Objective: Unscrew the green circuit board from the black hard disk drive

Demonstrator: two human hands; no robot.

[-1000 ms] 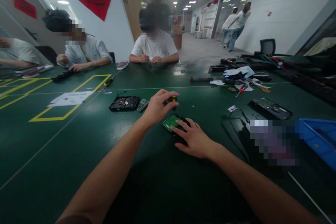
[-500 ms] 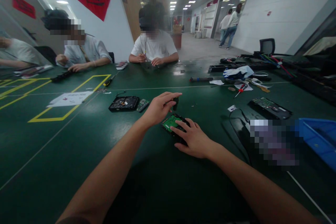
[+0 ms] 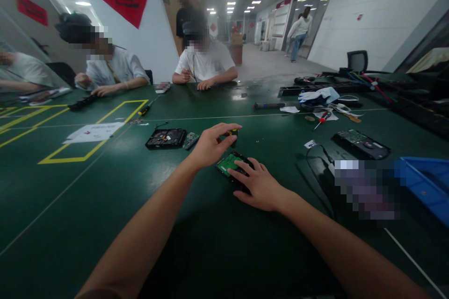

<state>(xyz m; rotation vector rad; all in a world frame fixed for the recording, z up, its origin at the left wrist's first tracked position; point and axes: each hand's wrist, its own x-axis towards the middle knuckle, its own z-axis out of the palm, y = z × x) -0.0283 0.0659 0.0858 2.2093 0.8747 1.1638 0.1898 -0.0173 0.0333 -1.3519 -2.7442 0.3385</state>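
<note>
A hard drive (image 3: 224,164) with a green circuit board lies on the table in front of me. My right hand (image 3: 257,184) grips it from above, fingers spread over the board and thumb at the near side. Over the drive's far edge, my left hand (image 3: 218,144) is closed round the yellow and black handle of an upright screwdriver (image 3: 233,133). Its tip is too dark to make out. Left of my left hand are a loose circuit board (image 3: 191,140) and an opened black drive case (image 3: 165,138).
At right lie another drive (image 3: 363,144), a cable (image 3: 317,187) and a blue bin (image 3: 426,187). Farther back are a red screwdriver (image 3: 322,120), gloves (image 3: 319,96) and a dark-handled tool (image 3: 269,106). Paper (image 3: 93,131) lies at left. Co-workers (image 3: 206,63) sit across the table.
My left fingers have shifted on the screwdriver, and more of its yellow handle shows. My right hand and the drive have stayed put. People in the background have moved.
</note>
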